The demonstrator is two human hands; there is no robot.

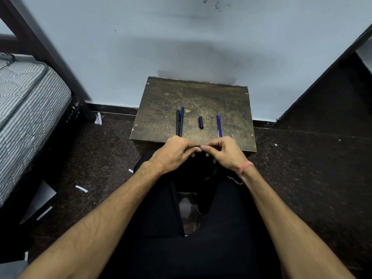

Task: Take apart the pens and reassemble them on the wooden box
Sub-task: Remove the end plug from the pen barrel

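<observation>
At the near edge of the wooden box (193, 101), the left hand (173, 153) and right hand (223, 152) pinch a small dark pen part (198, 146) between curled fingertips, while two pens (179, 122), a cap (200, 122) and a blue refill (219, 125) lie on its top.

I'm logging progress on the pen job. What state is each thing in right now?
Pens: two, lying together on the wooden box.
Cap: loose, lying alone.
Refills: bare, lying side by side.
Pen part: pinched between left hand and right hand.
</observation>
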